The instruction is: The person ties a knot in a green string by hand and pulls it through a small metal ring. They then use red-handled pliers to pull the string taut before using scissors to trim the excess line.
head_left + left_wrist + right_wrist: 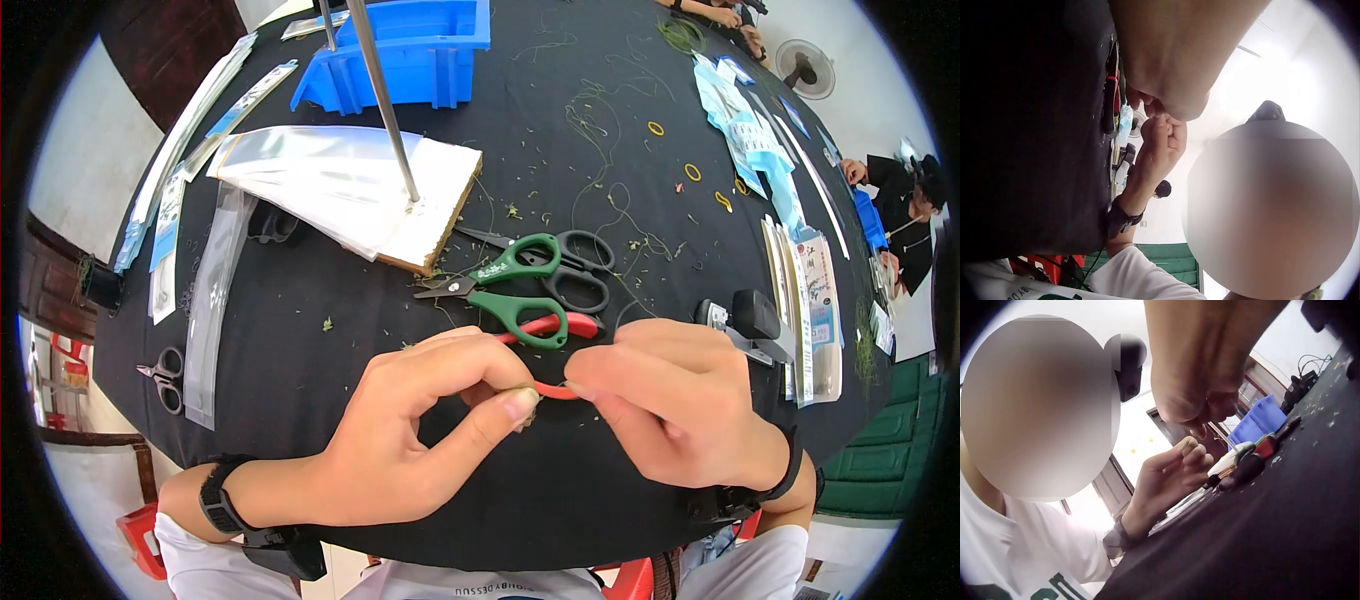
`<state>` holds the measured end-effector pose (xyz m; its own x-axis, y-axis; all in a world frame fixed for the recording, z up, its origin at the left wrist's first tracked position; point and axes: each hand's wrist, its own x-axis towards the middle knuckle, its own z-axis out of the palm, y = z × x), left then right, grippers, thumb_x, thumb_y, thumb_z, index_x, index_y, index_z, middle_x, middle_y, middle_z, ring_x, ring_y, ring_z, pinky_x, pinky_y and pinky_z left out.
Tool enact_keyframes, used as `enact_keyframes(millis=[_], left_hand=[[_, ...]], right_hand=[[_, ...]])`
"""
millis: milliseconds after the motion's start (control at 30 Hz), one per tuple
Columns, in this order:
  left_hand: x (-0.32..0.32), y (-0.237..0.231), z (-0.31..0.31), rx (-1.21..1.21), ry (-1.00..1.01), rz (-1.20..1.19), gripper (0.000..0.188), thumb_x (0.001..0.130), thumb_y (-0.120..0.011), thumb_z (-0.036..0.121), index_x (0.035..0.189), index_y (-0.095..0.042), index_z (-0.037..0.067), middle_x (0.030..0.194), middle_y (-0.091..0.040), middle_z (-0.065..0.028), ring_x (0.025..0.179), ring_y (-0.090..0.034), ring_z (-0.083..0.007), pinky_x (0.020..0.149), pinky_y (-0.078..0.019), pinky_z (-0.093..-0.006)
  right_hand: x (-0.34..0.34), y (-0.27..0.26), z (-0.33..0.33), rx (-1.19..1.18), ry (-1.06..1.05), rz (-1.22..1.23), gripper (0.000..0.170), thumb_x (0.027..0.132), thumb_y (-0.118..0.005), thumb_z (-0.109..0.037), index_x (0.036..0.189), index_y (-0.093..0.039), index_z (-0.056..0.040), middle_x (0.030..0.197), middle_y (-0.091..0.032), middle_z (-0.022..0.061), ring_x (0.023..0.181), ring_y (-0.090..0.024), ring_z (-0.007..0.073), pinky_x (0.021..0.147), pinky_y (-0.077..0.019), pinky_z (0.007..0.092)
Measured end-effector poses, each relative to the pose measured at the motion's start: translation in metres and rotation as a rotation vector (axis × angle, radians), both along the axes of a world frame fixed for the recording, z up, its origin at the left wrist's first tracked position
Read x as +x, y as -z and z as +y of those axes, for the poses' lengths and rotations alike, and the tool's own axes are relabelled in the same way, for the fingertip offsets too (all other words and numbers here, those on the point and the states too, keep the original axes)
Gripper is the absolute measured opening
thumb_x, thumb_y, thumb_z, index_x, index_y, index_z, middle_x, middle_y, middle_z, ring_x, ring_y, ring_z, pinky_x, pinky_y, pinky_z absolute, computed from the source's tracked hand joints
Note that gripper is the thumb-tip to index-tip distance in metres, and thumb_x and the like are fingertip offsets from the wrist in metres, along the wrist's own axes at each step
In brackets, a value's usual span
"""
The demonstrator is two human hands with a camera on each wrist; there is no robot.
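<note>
Thumb and forefinger narrowed together on left hand and right hand; what is pinched, if anything, cannot be told. Red curved piece seen between fingertips, at left's 3 o'clock; contact unclear. Green-handled scissors laid at 11 o'clock, stapler between 2 and 3.
</note>
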<state>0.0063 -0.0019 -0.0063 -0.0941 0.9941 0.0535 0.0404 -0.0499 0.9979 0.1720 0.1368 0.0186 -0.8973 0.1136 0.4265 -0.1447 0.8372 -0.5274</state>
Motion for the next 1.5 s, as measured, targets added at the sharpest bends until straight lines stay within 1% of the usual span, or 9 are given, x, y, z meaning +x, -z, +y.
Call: enact_keyframes(millis=[200,300,400,533,600,800,900,1233,1500], left_hand=[[0.002,-0.001,0.000,-0.011,-0.022,-0.046,0.008,0.091,-0.052,0.002,0.086,-0.054,-0.004,0.085,-0.053,-0.0096,0.072,-0.051,-0.0132,0.066,-0.0428,-0.0267],[0.001,0.003,0.000,0.025,-0.028,-0.051,0.009,0.091,-0.051,0.003,0.086,-0.054,-0.004,0.083,-0.053,-0.0094,0.071,-0.050,-0.0130,0.065,-0.0423,-0.0266],[0.001,0.003,0.001,0.018,-0.013,-0.073,0.009,0.091,-0.051,0.003,0.085,-0.053,-0.004,0.082,-0.054,-0.0094,0.071,-0.050,-0.0130,0.064,-0.0420,-0.0265],[0.000,0.007,0.002,0.077,-0.086,-0.068,0.008,0.089,-0.055,0.004,0.085,-0.057,-0.003,0.079,-0.056,-0.0076,0.069,-0.055,-0.0099,0.061,-0.0446,-0.0237],[0.002,0.004,0.002,0.056,-0.132,-0.071,0.008,0.089,-0.056,0.003,0.084,-0.057,-0.003,0.078,-0.057,-0.0078,0.069,-0.054,-0.0106,0.061,-0.0444,-0.0237],[0.001,0.009,0.005,0.262,-0.152,0.277,0.004,0.082,-0.060,-0.001,0.079,-0.058,0.000,0.069,-0.055,-0.0068,0.060,-0.051,-0.0161,0.057,-0.0409,-0.0275],[0.000,0.008,0.007,0.297,-0.156,0.322,0.004,0.081,-0.061,-0.001,0.078,-0.058,0.000,0.067,-0.053,-0.0064,0.057,-0.049,-0.0170,0.056,-0.0395,-0.0286],[0.000,0.009,0.006,0.246,-0.149,0.243,0.004,0.082,-0.061,0.000,0.079,-0.058,0.000,0.068,-0.054,-0.0065,0.058,-0.049,-0.0166,0.058,-0.0397,-0.0282],[0.004,0.009,0.004,0.153,-0.146,0.109,0.004,0.084,-0.061,0.002,0.081,-0.060,0.000,0.069,-0.055,-0.0060,0.061,-0.050,-0.0144,0.058,-0.0393,-0.0279]], right_hand=[[-0.007,0.005,-0.007,0.025,0.092,0.151,0.021,0.066,-0.063,0.011,0.084,-0.061,0.0017,0.057,-0.051,0.0071,0.045,-0.048,0.0205,0.043,-0.0374,0.0286],[-0.005,0.004,-0.005,-0.039,0.110,0.009,0.021,0.069,-0.062,0.010,0.088,-0.061,0.0019,0.059,-0.054,0.0079,0.046,-0.051,0.0215,0.044,-0.0389,0.0289],[-0.006,0.006,-0.005,-0.094,0.121,-0.057,0.022,0.071,-0.061,0.010,0.091,-0.062,0.0014,0.068,-0.059,0.0104,0.054,-0.056,0.0214,0.046,-0.0416,0.0274],[-0.015,0.004,-0.007,0.074,0.264,0.157,0.023,0.070,-0.064,0.007,0.092,-0.063,-0.0002,0.080,-0.061,0.0123,0.067,-0.060,0.0220,0.055,-0.0460,0.0280],[-0.007,-0.007,-0.015,-0.025,0.298,0.091,0.024,0.067,-0.066,0.005,0.090,-0.064,-0.0009,0.083,-0.062,0.0129,0.071,-0.061,0.0232,0.059,-0.0475,0.0294],[-0.009,0.009,-0.020,-0.170,0.139,0.060,0.021,0.063,-0.070,0.004,0.082,-0.064,-0.0018,0.079,-0.062,0.0092,0.067,-0.060,0.0226,0.059,-0.0468,0.0303],[-0.009,0.013,-0.020,-0.197,0.123,0.065,0.021,0.065,-0.071,0.003,0.083,-0.061,-0.0028,0.079,-0.060,0.0089,0.067,-0.059,0.0253,0.057,-0.0480,0.0312],[-0.010,0.012,-0.015,-0.478,0.060,-0.042,0.016,0.073,-0.067,0.006,0.085,-0.059,-0.0010,0.075,-0.058,0.0089,0.065,-0.060,0.0192,0.056,-0.0480,0.0278],[-0.009,0.013,-0.015,-0.555,0.061,-0.057,0.013,0.075,-0.063,0.006,0.085,-0.058,-0.0011,0.078,-0.057,0.0080,0.066,-0.060,0.0160,0.056,-0.0475,0.0256]])
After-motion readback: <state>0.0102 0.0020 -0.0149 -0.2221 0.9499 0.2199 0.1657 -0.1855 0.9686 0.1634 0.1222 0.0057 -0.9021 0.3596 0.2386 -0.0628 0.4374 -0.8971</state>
